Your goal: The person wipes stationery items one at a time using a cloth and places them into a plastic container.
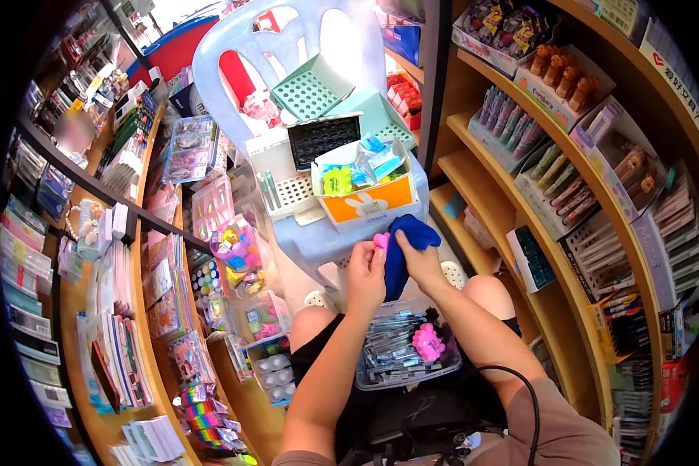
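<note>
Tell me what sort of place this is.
Probably a stationery shop: brown wooden shelves hold open cardboard boxes of coloured pens, what look like thin paper notebooks stand opposite, and a clear plastic tub is filled with slim pens.

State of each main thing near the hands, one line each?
left hand: pinching pink piece
right hand: gripping blue cloth
blue cloth: bunched
clear tub: open, pens inside
pink toy: resting on pens
orange-fronted box: open, filled
blue chair: upright, loaded
</note>
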The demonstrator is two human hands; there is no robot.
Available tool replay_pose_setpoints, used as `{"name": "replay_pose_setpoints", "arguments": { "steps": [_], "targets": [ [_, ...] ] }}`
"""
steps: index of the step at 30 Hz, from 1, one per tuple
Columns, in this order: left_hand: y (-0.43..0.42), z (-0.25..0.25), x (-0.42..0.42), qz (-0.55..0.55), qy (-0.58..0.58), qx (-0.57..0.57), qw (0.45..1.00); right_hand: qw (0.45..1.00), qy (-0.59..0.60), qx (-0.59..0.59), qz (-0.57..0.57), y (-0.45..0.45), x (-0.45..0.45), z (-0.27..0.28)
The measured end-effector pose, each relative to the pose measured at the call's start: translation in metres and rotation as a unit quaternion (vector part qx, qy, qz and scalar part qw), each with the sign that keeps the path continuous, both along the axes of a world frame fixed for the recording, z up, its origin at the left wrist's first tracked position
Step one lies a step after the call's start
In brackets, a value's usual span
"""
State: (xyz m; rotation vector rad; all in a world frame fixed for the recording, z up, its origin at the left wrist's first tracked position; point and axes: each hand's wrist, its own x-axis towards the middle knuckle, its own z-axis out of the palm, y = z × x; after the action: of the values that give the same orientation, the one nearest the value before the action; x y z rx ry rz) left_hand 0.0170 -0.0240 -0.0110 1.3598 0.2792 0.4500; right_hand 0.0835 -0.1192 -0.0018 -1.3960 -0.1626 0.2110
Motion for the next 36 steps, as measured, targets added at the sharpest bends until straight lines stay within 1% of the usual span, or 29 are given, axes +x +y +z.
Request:
{"name": "replay_pose_setpoints", "arguments": {
  "steps": [2,3,5,6,8,9,12,13,15,16,17,18,21,22,24,25,27,28,29,30,31,32,33,34,35,36],
  "targets": [
    [-0.003,0.000,-0.001,0.025,0.009,0.005,1.000,0.994,0.097,0.041,-0.008,0.000,0.005,-0.003],
    [-0.004,0.004,-0.001,0.051,0.028,-0.026,0.998,0.991,0.098,0.094,-0.003,-0.001,0.007,-0.005],
    [-0.003,0.016,0.001,0.101,0.064,-0.086,0.989,0.986,0.093,0.138,0.019,-0.001,0.007,-0.010],
    [0.000,0.012,0.002,0.095,0.035,-0.141,0.985,0.982,0.092,0.161,0.031,-0.001,0.006,-0.010],
    [0.009,0.003,0.004,0.082,-0.023,-0.246,0.966,0.993,0.083,0.068,0.054,-0.006,0.001,-0.006],
    [0.011,0.004,0.005,0.068,-0.050,-0.280,0.956,0.995,0.078,0.022,0.065,-0.007,-0.001,-0.002],
    [0.013,0.007,0.007,0.068,-0.071,-0.251,0.963,0.991,-0.034,-0.020,0.128,-0.008,-0.007,0.009],
    [0.013,0.009,0.008,0.072,-0.060,-0.264,0.960,0.988,-0.055,-0.032,0.144,-0.008,-0.006,0.004],
    [0.017,0.013,0.009,0.081,-0.038,-0.291,0.953,0.980,-0.076,-0.013,0.181,-0.010,-0.005,0.004],
    [0.023,0.006,0.009,0.064,-0.047,-0.329,0.941,0.976,-0.086,-0.003,0.200,-0.010,-0.005,0.005],
    [0.034,-0.006,0.009,0.046,-0.056,-0.366,0.928,0.979,-0.048,0.000,0.197,-0.010,-0.007,0.009],
    [0.037,-0.002,0.009,0.028,-0.065,-0.403,0.913,0.981,-0.011,0.002,0.194,-0.011,-0.009,0.015],
    [0.030,0.015,0.014,0.053,-0.053,-0.456,0.887,0.979,0.065,0.027,0.191,-0.010,-0.006,0.014],
    [0.032,0.010,0.014,0.029,-0.064,-0.452,0.889,0.977,0.085,0.038,0.191,-0.010,-0.005,0.012],
    [0.036,0.000,0.015,-0.020,-0.087,-0.444,0.891,0.984,-0.024,-0.012,0.176,-0.009,-0.012,0.015],
    [0.032,-0.002,0.014,0.003,-0.055,-0.413,0.909,0.982,-0.079,-0.037,0.169,-0.008,-0.017,0.017],
    [0.016,-0.004,0.014,0.052,0.012,-0.347,0.936,0.973,-0.149,-0.072,0.161,-0.002,-0.020,-0.002],
    [0.010,-0.007,0.013,0.034,0.004,-0.360,0.932,0.966,-0.184,-0.089,0.156,0.001,-0.020,-0.010],
    [0.004,-0.011,0.013,0.016,-0.004,-0.374,0.927,0.969,-0.172,-0.082,0.155,0.002,-0.021,-0.016],
    [-0.002,-0.013,0.014,-0.003,-0.014,-0.387,0.922,0.972,-0.172,-0.090,0.129,0.004,-0.020,-0.024],
    [-0.010,-0.005,0.015,0.029,0.019,-0.354,0.935,0.975,-0.174,-0.097,0.102,0.007,-0.018,-0.032],
    [-0.014,-0.004,0.015,0.041,0.032,-0.289,0.956,0.976,-0.175,-0.105,0.076,0.008,-0.017,-0.040],
    [-0.018,-0.005,0.012,0.054,0.045,-0.224,0.972,0.985,-0.113,-0.084,0.098,0.004,-0.018,-0.028],
    [-0.021,-0.006,0.010,0.067,0.058,-0.158,0.984,0.987,-0.110,-0.083,0.077,0.004,-0.017,-0.028],
    [-0.023,-0.012,0.011,0.058,0.042,-0.169,0.983,0.989,-0.105,-0.083,0.056,0.004,-0.016,-0.028],
    [-0.022,-0.015,0.010,0.026,0.073,-0.086,0.993,0.991,-0.101,-0.083,0.035,0.003,-0.015,-0.028]
  ]
}}
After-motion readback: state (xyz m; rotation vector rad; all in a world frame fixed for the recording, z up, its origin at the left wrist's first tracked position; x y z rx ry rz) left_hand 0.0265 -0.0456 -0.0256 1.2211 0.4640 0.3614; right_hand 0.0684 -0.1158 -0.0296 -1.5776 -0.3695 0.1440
